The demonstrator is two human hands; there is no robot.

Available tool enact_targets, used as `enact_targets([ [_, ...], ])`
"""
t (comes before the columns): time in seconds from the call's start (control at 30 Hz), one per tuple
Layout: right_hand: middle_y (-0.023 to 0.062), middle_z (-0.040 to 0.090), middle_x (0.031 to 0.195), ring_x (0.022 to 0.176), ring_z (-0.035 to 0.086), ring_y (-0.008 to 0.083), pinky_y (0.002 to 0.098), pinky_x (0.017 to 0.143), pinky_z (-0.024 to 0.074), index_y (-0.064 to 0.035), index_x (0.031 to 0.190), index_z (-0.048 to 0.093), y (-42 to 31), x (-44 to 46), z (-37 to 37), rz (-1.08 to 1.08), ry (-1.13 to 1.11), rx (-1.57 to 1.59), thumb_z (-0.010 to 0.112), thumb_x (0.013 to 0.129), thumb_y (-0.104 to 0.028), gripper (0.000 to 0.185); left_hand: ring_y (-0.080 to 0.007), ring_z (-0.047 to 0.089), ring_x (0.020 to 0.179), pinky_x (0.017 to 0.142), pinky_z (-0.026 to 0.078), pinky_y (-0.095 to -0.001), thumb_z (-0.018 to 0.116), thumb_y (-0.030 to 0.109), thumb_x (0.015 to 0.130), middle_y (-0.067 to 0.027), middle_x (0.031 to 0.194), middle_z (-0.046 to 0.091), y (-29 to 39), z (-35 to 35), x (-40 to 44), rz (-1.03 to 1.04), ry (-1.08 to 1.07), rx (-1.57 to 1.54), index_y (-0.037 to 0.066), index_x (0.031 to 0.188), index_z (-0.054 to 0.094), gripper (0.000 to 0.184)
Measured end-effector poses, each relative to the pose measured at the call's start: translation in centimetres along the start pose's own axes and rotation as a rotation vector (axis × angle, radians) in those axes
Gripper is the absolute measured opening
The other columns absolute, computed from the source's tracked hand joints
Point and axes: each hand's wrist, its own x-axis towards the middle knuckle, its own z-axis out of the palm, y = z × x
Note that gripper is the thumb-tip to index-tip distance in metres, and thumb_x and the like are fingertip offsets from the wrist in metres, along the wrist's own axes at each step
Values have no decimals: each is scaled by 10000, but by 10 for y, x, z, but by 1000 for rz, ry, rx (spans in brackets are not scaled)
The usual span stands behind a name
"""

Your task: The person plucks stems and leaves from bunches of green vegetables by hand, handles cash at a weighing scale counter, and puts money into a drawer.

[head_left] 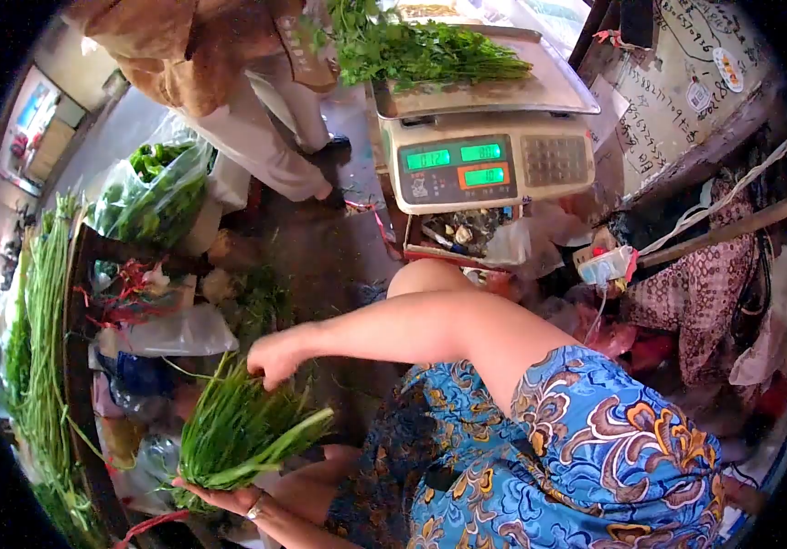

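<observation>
A bundle of long green stalks [229,430] rests upright on my left hand [229,499], whose fingers wrap under its lower end; a ring shows on one finger. My right hand [274,357] is closed at the upper right edge of the bundle, its fingers curled down. What those fingers hold, if anything, is too small to make out. Ahead, leafy green herbs [439,55] lie on the metal tray of a scale [494,165] with lit green displays.
Long green stalks [46,302] line a ledge at the left. Behind them sits a plastic bag of green peppers [151,192]. A person [238,91] in light trousers stands ahead. A box of small items [462,233] is below the scale. A wooden pole [732,229] crosses at right.
</observation>
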Motion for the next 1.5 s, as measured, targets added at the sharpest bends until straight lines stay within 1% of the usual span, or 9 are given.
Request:
enact_targets([
  [0.17,92,620,799,670,554,180,352,613,456,28,1067,579,-20,-11,19,87,-265,274,652,720,-157,400,-260,578,1033,912,472,-467,439,502,933,-106,1141,609,4,11,-7,-146,-119,52,103,1121,572,461],
  [0.27,159,591,1125,915,571,281,426,762,466,45,1271,455,-29,-13,7,114,-437,203,638,804,-289,603,-342,564,1063,892,491,-524,411,615,888,-167,1231,543,5,4,-1,-52,-198,128,30,1225,514,683],
  [0.33,54,556,681,599,500,147,332,554,409,26,844,581,-28,-10,4,146,-401,308,644,742,-186,244,-329,575,1038,874,503,-512,408,601,898,-161,1197,563,6,-9,6,-81,-262,41,18,1201,521,667],
  [0.47,29,515,624,561,476,137,322,521,385,0,728,556,-25,-13,-4,140,-320,263,670,756,-219,248,-322,579,1024,851,507,-514,415,605,894,-149,1197,570,11,-17,11,-13,-77,78,17,1178,534,663],
  [0.9,-16,492,564,470,422,87,262,431,338,-75,715,612,-19,-13,-24,84,-185,586,673,809,-237,196,-369,552,1079,904,483,-542,408,682,843,-198,1281,492,20,-34,22,13,1,263,-10,1280,444,820],
  [1.2,35,597,633,494,477,102,272,430,368,-29,759,641,-6,-18,-52,119,-157,525,667,760,-157,131,-309,563,1026,969,416,-493,470,515,903,-160,1193,572,24,-64,44,-36,-67,144,-5,1204,521,604],
  [1.3,52,611,639,498,495,108,272,425,375,-1,767,644,1,-18,-59,79,-21,491,652,749,-128,128,-288,608,874,921,444,-512,468,439,915,-163,1137,592,24,-118,84,-74,-266,-104,40,1208,513,496],
  [1.33,53,612,639,501,503,109,274,426,382,1,768,644,1,-19,-62,82,61,510,643,752,-123,125,-282,623,824,905,453,-518,467,413,920,-164,1118,599,22,-116,95,-436,-720,-618,55,1209,510,462],
  [1.5,76,615,632,509,533,123,279,431,412,15,717,607,1,-18,-74,43,406,647,592,782,-105,138,-306,579,971,947,433,-501,469,490,905,-158,1179,575,24,-76,61,-9,-103,89,15,1225,500,573],
])
